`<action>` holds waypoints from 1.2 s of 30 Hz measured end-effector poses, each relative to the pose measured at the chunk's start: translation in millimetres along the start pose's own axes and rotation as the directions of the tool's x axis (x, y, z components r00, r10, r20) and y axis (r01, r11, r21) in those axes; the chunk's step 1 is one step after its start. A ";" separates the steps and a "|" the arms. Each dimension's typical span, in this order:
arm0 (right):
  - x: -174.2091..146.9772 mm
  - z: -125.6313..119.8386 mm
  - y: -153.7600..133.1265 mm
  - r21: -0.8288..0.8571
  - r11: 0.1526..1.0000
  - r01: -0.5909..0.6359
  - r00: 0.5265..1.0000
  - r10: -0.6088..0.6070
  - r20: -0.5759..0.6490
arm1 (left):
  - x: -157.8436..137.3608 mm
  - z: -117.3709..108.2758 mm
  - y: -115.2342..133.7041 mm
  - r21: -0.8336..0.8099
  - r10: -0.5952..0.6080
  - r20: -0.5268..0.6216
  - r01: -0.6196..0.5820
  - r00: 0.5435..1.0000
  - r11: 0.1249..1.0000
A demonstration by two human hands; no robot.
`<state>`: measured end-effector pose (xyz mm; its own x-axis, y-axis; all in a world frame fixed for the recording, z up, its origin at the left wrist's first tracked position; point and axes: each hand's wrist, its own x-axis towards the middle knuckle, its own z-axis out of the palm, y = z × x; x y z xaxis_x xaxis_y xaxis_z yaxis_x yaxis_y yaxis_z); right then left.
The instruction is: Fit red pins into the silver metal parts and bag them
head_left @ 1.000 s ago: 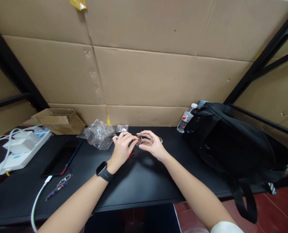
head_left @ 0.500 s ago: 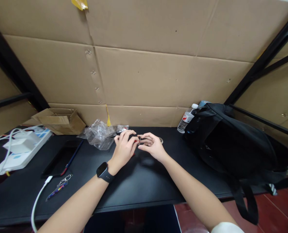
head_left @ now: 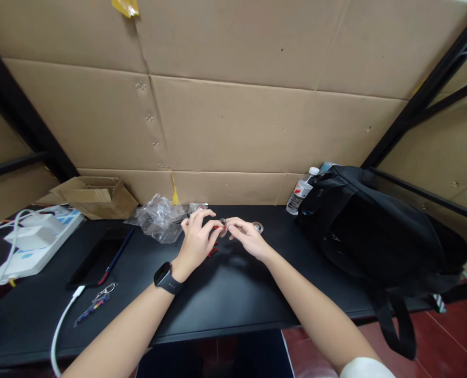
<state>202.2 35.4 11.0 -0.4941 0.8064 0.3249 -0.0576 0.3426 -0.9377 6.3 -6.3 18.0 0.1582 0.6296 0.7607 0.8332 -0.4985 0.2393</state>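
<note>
Over the middle of the black tabletop, my left hand [head_left: 197, 237] pinches a small ring-shaped piece [head_left: 223, 228] between thumb and forefinger. The piece looks thin and round, with a dark upper part and a reddish bit by the thumb; its exact kind is unclear. My right hand [head_left: 249, 237] has its thumb and fingertips closed at the right edge of the same piece. Just behind the right hand lies a similar pale ring [head_left: 259, 227], partly covered by the fingers. Small red pieces [head_left: 213, 251] lie below my left fingers, partly hidden.
Crumpled clear plastic [head_left: 158, 218] and a brown paper bag [head_left: 99, 198] sit at the back left. A power strip [head_left: 40, 244], phone [head_left: 95, 257] and keychain [head_left: 95, 307] are at left. A water bottle [head_left: 301, 193] and black backpack [head_left: 375, 231] stand at right, before a cardboard wall [head_left: 233, 126].
The ring-shaped piece has turned to show more of its face. My right fingers have drawn together at its edge. More of the pale ring and red pieces shows.
</note>
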 end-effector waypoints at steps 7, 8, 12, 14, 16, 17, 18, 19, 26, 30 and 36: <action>0.6 -0.1 -0.1 -0.164 0.986 0.033 0.998 -0.042 -0.052 | 0.7 -0.9 -0.5 -0.049 0.004 0.034 -0.002 0.999 0.999; 0.4 -1.3 -0.6 -0.211 0.977 0.032 0.998 -0.043 -0.050 | 1.6 -1.9 -1.0 -0.059 -0.018 0.038 0.020 0.999 0.998; -2.4 -9.0 -3.4 -0.521 0.849 0.087 0.996 -0.091 0.019 | 5.1 -4.8 -6.4 -0.119 -0.121 0.073 0.130 0.990 0.984; -4.0 -12.2 -3.5 -0.656 0.742 0.135 0.990 -0.122 0.065 | 4.4 -2.2 -9.4 -0.135 -0.099 0.157 0.121 0.983 0.984; -4.7 -13.8 -2.7 -0.719 0.677 0.159 0.987 -0.130 0.096 | 1.5 3.7 -11.0 -0.125 -0.037 0.258 0.072 0.965 0.990; -4.8 -14.1 -2.3 -0.731 0.662 0.165 0.986 -0.131 0.104 | -0.4 7.5 -11.2 -0.115 -0.004 0.302 0.041 0.953 0.992; -4.7 -14.3 -2.1 -0.738 0.653 0.170 0.985 -0.136 0.107 | -2.2 11.2 -11.3 -0.105 0.022 0.341 0.014 0.940 0.994; -4.6 -14.4 -2.1 -0.743 0.646 0.174 0.984 -0.143 0.107 | -3.8 14.5 -11.5 -0.096 0.040 0.371 -0.005 0.928 0.995; -4.5 -22.0 -1.4 -0.823 0.561 0.088 0.993 -0.114 0.028 | -2.3 14.4 -30.4 -0.065 -0.036 0.382 0.065 0.923 0.996; -3.4 -28.8 1.9 -0.858 0.512 0.049 0.997 -0.073 0.014 | -1.8 9.6 -44.9 -0.068 -0.023 0.445 0.059 0.895 0.996; -4.5 -51.2 -5.4 -0.912 0.409 -0.040 0.999 0.041 -0.026 | -10.6 17.7 -46.6 -0.098 -0.021 0.532 0.086 0.847 0.991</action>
<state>249.2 54.6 20.9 -0.4733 0.8320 0.2895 0.7872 0.5470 -0.2849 -24.8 20.8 -12.0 0.3979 0.8605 0.3182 0.7878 -0.4982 0.3621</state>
